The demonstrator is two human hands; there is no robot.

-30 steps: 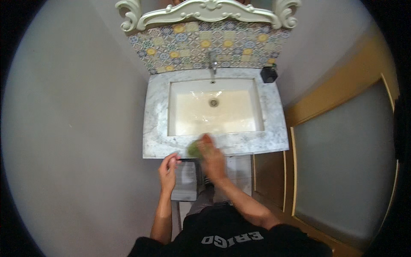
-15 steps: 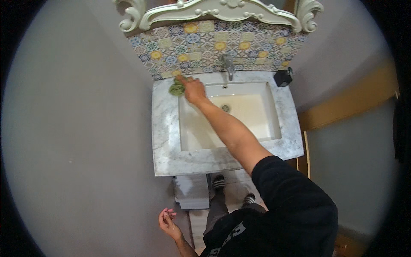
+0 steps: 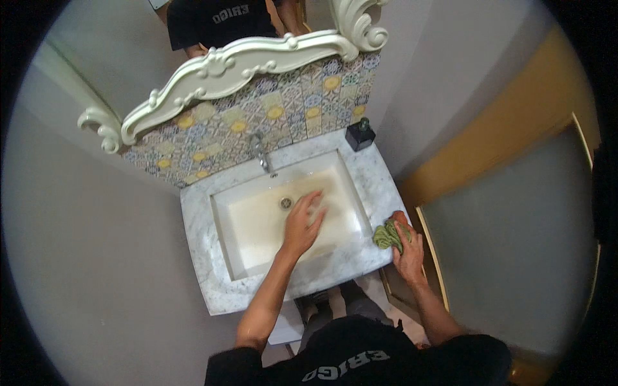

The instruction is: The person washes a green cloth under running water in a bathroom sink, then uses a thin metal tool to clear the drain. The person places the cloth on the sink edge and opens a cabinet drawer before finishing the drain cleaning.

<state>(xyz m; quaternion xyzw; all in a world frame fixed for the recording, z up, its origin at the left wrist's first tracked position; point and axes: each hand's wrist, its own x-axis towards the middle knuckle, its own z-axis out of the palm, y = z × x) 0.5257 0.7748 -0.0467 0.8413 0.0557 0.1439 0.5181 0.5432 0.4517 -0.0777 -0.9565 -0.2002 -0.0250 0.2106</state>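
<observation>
A crumpled green cloth [image 3: 388, 235] lies on the right edge of the grey-veined marble counter [image 3: 199, 257]. My right hand [image 3: 409, 254] is closed over it, pressing it to the stone near the front right corner. A reddish patch shows at the cloth's far end; I cannot tell what it is. Over the white rectangular sink [image 3: 254, 241] hovers my left hand [image 3: 302, 222], fingers apart and holding nothing, slightly blurred. The round drain [image 3: 286, 203] is just left of its fingers.
Behind the basin stands a chrome faucet [image 3: 259, 154]. A black soap dispenser [image 3: 360, 136] occupies the back right corner. Patterned tiles [image 3: 283, 119] and an ornate white mirror frame [image 3: 219, 67] rise at the back. Grey walls flank the counter, with a wood-framed panel [image 3: 515, 238] at right.
My right hand has carried the cloth from the counter's back left corner to its right edge. My left hand has risen from below the counter to over the sink. The view has turned.
</observation>
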